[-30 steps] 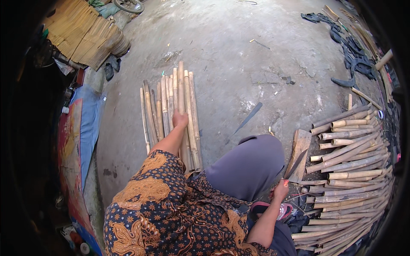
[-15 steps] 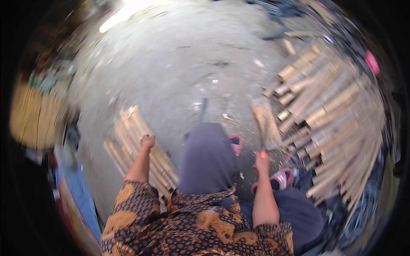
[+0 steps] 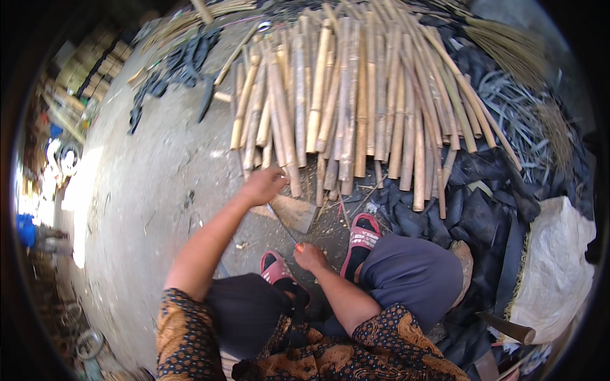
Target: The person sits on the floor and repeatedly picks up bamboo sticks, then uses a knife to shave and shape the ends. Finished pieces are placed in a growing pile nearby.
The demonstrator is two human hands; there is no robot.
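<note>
My right hand (image 3: 311,257) is closed on a knife; its narrow dark blade (image 3: 281,222) points up and left, and an orange bit shows at the grip. My left hand (image 3: 264,186) reaches forward past the blade tip, its fingers loosely curved and apart, close to the near end of a bamboo piece (image 3: 286,143). Whether the fingertips touch the bamboo is hard to tell. Under the blade lies a flat wooden board (image 3: 295,213) on the floor. Beyond my hands, many bamboo lengths (image 3: 362,95) lie side by side in a wide pile.
Dark sheet scraps (image 3: 470,216) spread under and right of the pile. A white sack (image 3: 553,273) lies at the right, near a wooden handle (image 3: 508,329). Dark strips (image 3: 181,63) lie on the grey floor (image 3: 152,159) at far left. A twig broom (image 3: 508,47) is at far right.
The view has swung right, toward the bamboo pile. My left hand, earlier a fist above bamboo pieces on the left, now reaches toward the pile. My right hand still holds the knife.
</note>
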